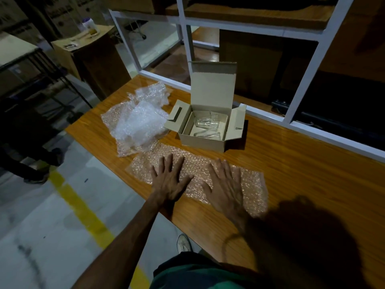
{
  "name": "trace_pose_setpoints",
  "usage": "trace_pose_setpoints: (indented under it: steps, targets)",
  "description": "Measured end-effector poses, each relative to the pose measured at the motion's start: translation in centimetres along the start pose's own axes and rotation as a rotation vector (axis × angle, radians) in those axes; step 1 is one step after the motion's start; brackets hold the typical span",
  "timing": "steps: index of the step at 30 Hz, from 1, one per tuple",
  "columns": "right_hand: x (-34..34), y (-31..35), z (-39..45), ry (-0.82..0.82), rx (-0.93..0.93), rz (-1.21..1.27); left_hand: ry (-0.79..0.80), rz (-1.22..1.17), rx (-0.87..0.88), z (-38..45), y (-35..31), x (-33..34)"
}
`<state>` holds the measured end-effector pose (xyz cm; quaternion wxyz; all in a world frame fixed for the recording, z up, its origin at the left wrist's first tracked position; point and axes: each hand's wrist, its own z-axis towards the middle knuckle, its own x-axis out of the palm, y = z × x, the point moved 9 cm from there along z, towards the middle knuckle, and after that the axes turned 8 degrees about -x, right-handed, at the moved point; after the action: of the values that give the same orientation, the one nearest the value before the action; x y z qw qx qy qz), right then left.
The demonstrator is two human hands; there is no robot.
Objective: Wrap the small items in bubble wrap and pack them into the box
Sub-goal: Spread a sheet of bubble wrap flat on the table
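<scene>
Both hands, left (170, 180) and right (226, 187), are pressing flat, fingers spread, smoothing a bubble wrap sheet (195, 170) before fetching glass items (206, 124) from the cardboard box (203, 140).

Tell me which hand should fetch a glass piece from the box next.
Right, probably: the right hand lies flat on the bubble wrap sheet more directly below the open box; the left hand lies nearer the spare wrap pile.

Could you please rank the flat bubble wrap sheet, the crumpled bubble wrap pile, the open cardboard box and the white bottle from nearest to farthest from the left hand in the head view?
From the left hand:
1. Flat bubble wrap sheet, directly under the palm.
2. Crumpled bubble wrap pile, beyond, leftward.
3. Open cardboard box, beyond, rightward.
4. White bottle, far back on a separate stand.
</scene>
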<state>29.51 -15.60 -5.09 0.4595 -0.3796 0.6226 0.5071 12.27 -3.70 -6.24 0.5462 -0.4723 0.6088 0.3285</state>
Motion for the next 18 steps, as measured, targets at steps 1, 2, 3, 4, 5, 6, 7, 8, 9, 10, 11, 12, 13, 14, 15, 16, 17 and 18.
trace_pose_setpoints:
  steps: [1,2,3,4,5,6,7,8,9,10,11,12,13,14,15,16,17,18]
  targets:
    - [0.0,-0.5,-0.3,-0.001,0.017,0.013,-0.009,0.001,0.0,0.4,0.4,-0.2]
    - [0.1,-1.3,-0.8,-0.031,0.038,-0.013,-0.008,0.002,-0.017,0.9,1.1,-0.4]
    - [-0.2,-1.9,-1.2,-0.043,0.053,-0.022,-0.016,0.005,-0.022,1.5,1.6,-0.6]
    - [-0.5,-2.5,-1.7,-0.05,0.055,-0.042,-0.025,-0.004,-0.032,2.0,2.2,-0.9]
    - [-0.7,-3.0,-2.1,-0.034,0.069,-0.049,-0.035,-0.006,-0.036,2.5,2.7,-1.2]
    - [-0.7,-3.5,-2.5,-0.044,0.072,-0.065,-0.031,-0.008,-0.039,2.9,3.2,-1.3]
    - [-0.8,-3.9,-2.8,-0.059,0.076,-0.056,-0.026,-0.009,-0.042,3.2,3.6,-1.5]
    - [-1.0,-4.2,-3.0,-0.069,0.093,-0.051,-0.024,-0.012,-0.05,3.6,4.2,-1.7]
    - [-1.0,-4.7,-3.2,-0.066,0.114,-0.046,-0.023,-0.012,-0.06,3.9,4.8,-1.8]
    - [-0.8,-5.2,-3.4,-0.059,0.134,-0.062,-0.022,-0.013,-0.068,4.2,5.4,-1.9]
    - [-0.7,-5.6,-3.6,-0.051,0.151,-0.073,-0.025,-0.014,-0.073,4.4,5.7,-2.0]
    - [-0.4,-6.0,-3.8,-0.043,0.166,-0.085,-0.033,-0.017,-0.077,4.6,6.0,-2.1]
    - [-0.3,-6.4,-4.1,-0.036,0.183,-0.09,-0.037,-0.02,-0.079,4.7,6.3,-2.1]
    - [-0.3,-6.8,-4.3,-0.036,0.203,-0.095,-0.038,-0.021,-0.079,4.8,6.5,-2.1]
    - [-0.4,-7.0,-4.5,-0.037,0.217,-0.093,-0.034,-0.028,-0.08,4.8,6.5,-2.2]
    - [-0.5,-7.1,-4.7,-0.034,0.228,-0.089,-0.032,-0.036,-0.076,4.8,6.5,-2.1]
    - [-0.6,-7.2,-4.7,-0.023,0.235,-0.088,-0.029,-0.044,-0.072,4.7,6.5,-2.0]
    - [-0.6,-7.2,-4.8,-0.013,0.238,-0.093,-0.028,-0.051,-0.069,4.7,6.4,-2.0]
